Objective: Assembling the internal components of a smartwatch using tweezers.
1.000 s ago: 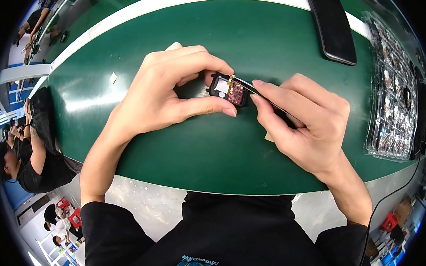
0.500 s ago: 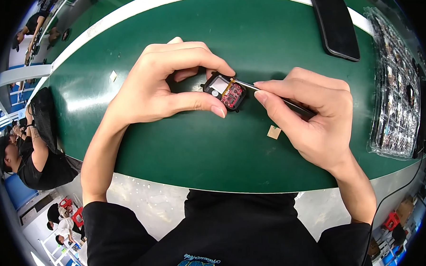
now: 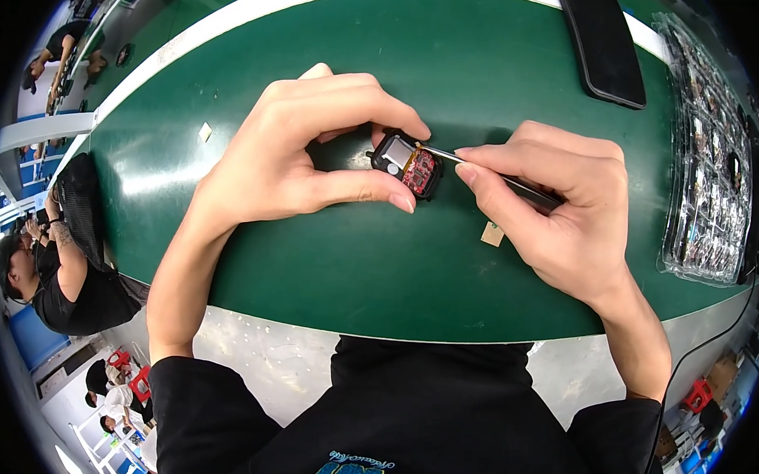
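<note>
Between the thumb and fingers of my left hand (image 3: 316, 141) is a small open electronic device (image 3: 406, 164) in a black rounded case. A silvery rectangular part, a small round disc and a red circuit board show inside it. My right hand (image 3: 559, 194) is closed around slim metal tweezers (image 3: 517, 182). Their tip touches the upper right edge of the device, by a small amber-coloured strip. Whether the tips grip anything is too small to tell. Below the tweezers a small beige square piece (image 3: 492, 234) lies on the table, partly next to my right hand.
A green table (image 3: 351, 295) carries the work. A black phone-like slab (image 3: 606, 52) lies at the far right, beside stacked clear plastic trays (image 3: 711, 158) of small parts. A tiny pale piece (image 3: 204, 132) lies on the left. A seated person (image 3: 65, 266) is beyond the left edge.
My left hand and the device have shifted slightly to the right in the picture. The tweezers' tip stays at the device's upper right edge, and my right hand has hardly moved.
</note>
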Demonstrator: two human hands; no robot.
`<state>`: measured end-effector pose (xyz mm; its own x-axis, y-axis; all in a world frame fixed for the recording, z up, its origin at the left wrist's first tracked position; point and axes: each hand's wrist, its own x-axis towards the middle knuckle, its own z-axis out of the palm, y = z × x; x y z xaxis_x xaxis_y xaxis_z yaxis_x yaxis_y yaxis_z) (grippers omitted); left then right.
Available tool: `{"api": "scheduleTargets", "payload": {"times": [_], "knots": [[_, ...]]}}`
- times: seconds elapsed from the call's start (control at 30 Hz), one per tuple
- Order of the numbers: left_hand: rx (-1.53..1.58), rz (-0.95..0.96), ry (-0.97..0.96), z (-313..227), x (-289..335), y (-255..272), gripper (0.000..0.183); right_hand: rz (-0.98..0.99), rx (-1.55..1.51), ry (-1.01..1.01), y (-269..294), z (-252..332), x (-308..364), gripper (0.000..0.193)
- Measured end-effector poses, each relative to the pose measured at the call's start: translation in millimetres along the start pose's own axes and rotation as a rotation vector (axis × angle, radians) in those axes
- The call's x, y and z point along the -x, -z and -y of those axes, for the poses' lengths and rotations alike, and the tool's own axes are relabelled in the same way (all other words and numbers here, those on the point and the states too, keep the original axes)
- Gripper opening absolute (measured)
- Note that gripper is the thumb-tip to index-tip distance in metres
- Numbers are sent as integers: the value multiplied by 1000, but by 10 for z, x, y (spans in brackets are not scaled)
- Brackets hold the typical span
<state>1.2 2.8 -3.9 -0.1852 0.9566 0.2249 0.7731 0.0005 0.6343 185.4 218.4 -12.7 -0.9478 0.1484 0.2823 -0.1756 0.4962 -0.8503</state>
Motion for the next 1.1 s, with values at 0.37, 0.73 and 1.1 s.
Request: {"api": "scheduleTargets", "payload": {"times": [0.37,0.73,1.1], "knots": [[-2,-3,6,-37,-19,-1,54,-47,13,27,-28,-15,10,7],[23,-13,15,-27,-7,-6,53,-40,-5,58,-40,-34,49,11],[69,-7,45,-81,-14,5,51,-20,19,117,-35,-48,71,13]]}}
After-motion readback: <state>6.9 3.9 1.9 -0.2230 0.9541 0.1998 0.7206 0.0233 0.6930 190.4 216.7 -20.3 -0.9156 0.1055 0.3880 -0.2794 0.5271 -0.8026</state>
